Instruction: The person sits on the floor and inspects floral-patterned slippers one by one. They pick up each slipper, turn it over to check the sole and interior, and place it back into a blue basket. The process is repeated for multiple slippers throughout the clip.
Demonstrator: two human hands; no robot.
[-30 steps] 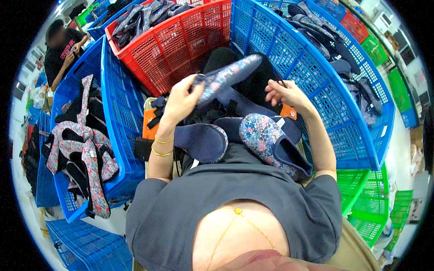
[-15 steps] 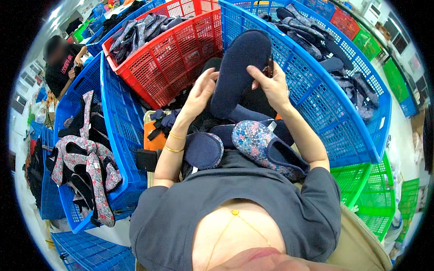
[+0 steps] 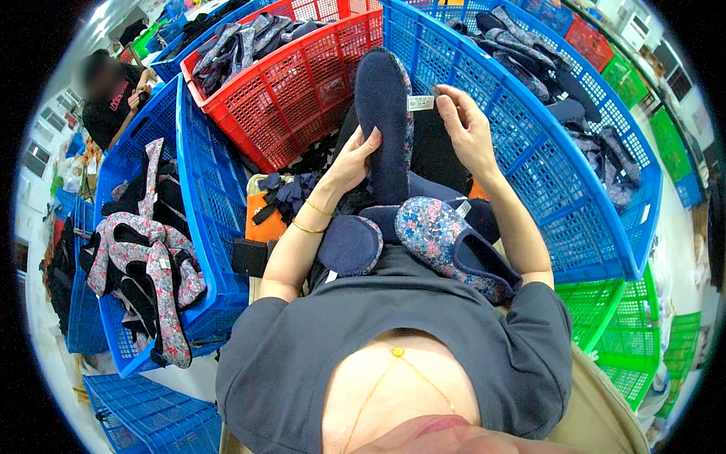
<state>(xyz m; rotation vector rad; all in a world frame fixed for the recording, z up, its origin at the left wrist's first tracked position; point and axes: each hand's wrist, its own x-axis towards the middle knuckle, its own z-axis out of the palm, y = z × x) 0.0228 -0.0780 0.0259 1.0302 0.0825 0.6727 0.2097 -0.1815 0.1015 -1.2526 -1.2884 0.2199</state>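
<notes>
A slipper (image 3: 383, 125) stands upright with its flat navy sole toward me and a floral edge along its right side. My left hand (image 3: 354, 157) is closed around its lower left side, thumb on the sole. A small white label (image 3: 420, 103) sticks out from the slipper's right edge. My right hand (image 3: 467, 129) is beside that label, thumb and fingers apart, fingertips close to its outer end; I cannot make out any contact. On my lap lie a blue floral slipper (image 3: 439, 227), opening toward me, and another slipper (image 3: 351, 245) with a navy sole showing.
Blue crates (image 3: 522, 144) of slippers stand right and left, a red crate (image 3: 287, 87) ahead. Grey-pink floral pieces (image 3: 155, 257) overhang the left crate. Green crates (image 3: 631, 333) sit lower right. Dark fabric strips (image 3: 291, 193) lie beside my left forearm. A person (image 3: 113, 98) works far left.
The slipper has turned more upright, its floral edge and label now showing. My left hand has taken hold of its lower side. My right hand has moved off the slipper to the right.
</notes>
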